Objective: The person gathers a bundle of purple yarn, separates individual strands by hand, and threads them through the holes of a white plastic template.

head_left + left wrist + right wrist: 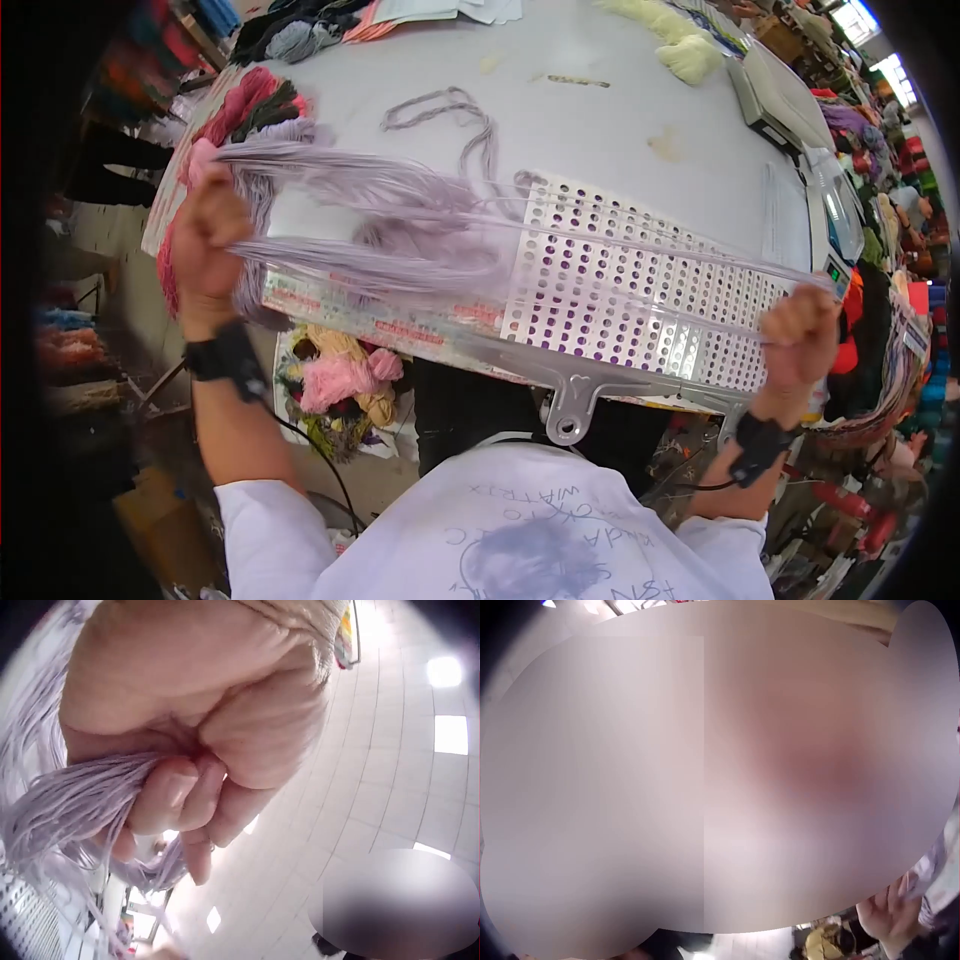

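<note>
A long skein of pale lilac yarn stretches across the table between the two hands in the head view. My left hand grips its thick end; in the left wrist view the fingers of the left hand curl round the lilac strands. At the far right, my right hand holds a few thin strands with curled fingers, above the end of a white perforated board. The right wrist view is mostly blurred, and the right hand's grip cannot be made out there.
A loose lilac strand lies behind the skein. Red and dark yarn bundles are at the table's left end. A scale stands at the right, near cream yarn. A clear plastic bracket juts from the front edge.
</note>
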{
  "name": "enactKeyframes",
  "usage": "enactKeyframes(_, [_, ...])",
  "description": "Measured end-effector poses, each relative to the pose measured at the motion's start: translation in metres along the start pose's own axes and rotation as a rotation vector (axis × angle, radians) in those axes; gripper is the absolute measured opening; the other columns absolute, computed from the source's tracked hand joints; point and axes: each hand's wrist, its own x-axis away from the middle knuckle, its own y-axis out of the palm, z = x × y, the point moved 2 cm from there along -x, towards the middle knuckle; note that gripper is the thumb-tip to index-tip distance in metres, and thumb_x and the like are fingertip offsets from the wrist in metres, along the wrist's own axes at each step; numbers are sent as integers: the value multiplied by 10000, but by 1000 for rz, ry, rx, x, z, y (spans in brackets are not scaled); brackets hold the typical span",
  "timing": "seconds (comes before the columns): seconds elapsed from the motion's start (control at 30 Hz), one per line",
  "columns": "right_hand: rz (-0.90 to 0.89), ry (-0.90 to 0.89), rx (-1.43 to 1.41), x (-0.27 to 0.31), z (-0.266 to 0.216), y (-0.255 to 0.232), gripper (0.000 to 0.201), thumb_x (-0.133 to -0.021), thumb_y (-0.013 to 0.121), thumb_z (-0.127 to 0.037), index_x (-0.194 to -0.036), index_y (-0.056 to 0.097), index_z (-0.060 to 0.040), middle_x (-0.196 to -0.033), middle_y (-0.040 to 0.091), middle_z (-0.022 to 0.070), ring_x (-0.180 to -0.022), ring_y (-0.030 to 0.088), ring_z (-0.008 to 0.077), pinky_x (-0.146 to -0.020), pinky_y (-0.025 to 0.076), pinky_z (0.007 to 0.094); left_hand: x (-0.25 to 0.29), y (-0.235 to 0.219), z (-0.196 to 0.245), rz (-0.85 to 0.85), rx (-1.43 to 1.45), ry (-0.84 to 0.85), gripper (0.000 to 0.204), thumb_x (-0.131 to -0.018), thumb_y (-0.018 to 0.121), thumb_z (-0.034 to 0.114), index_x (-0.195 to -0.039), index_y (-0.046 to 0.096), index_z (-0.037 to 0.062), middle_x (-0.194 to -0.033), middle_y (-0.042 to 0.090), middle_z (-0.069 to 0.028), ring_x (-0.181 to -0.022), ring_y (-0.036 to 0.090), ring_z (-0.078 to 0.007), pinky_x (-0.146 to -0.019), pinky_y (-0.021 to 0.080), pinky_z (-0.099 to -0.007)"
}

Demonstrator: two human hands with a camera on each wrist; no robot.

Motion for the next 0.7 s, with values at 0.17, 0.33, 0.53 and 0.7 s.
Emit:
enactKeyframes(0.17, [276, -89, -4, 70, -146, -111, 282, -990, 355, -193, -1121, 527, -12, -601, 229, -43, -444, 186, 51, -401, 179, 212, 9, -115, 202, 123, 179, 80, 193, -965, 365, 102, -956, 512, -23, -560, 267, 30, -460, 237, -69, -420, 213, -226])
enactKeyframes(0.33, [957, -378, 190, 192, -310, -233, 338, -987, 340, -203, -1243, 493, -44, -562, 212, -48, -430, 176, 63, -411, 147, 219, -20, -177, 343, 407, 111, 394, 181, -902, 378, -47, -1009, 525, -46, -595, 256, 34, -493, 252, -76, -477, 218, -213])
enactKeyframes(0.53, [980, -344, 473, 184, -294, -145, 383, -967, 383, -218, -1284, 452, -14, -565, 235, -60, -414, 202, 45, -376, 176, 198, -83, -52, 225, 9, 13, 307, 196, -931, 382, 4, -1102, 460, -52, -652, 315, -2, -492, 277, -91, -460, 279, -210])
enactKeyframes(0.7, [577, 46, 824, -1, -56, -34, 293, -923, 487, -181, -1138, 567, 1, -674, 368, -88, -497, 292, -10, -401, 229, 125, -108, 53, -76, -223, -190, -211, 439, -935, 473, 248, -1269, 384, -22, -837, 527, 10, -440, 346, -39, -381, 342, -164])
